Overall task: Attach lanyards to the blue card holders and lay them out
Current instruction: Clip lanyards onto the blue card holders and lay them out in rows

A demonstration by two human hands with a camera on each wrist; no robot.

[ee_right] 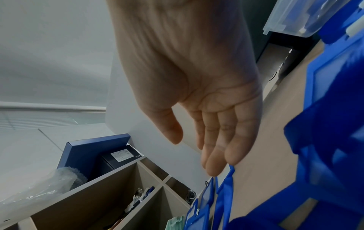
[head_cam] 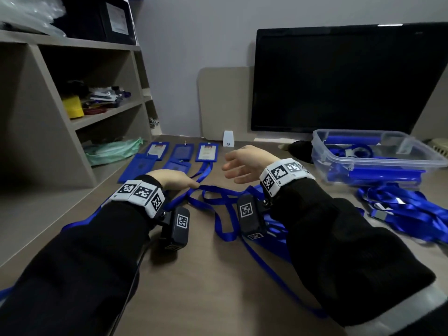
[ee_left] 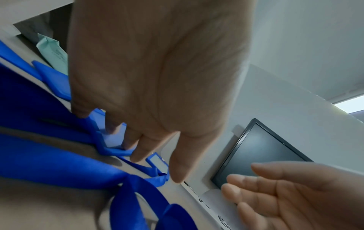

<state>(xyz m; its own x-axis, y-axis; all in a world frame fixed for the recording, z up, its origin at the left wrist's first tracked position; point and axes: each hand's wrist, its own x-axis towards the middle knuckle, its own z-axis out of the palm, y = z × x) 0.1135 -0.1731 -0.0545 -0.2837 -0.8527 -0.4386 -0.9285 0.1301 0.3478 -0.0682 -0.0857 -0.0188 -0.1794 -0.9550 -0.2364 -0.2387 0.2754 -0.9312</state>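
Several blue card holders lie in two rows at the back left of the desk; the rightmost one has a blue lanyard running from it toward me. My left hand rests palm down on that strap just in front of the holders. Its fingers are straight and touch the strap and a holder's edge. My right hand hovers open above the desk beside it, palm facing left, holding nothing. More loose lanyard loops lie under my right wrist.
A clear plastic bin with blue parts stands at the right. A heap of lanyards lies in front of it. A dark monitor is behind, and a shelf unit lines the left side.
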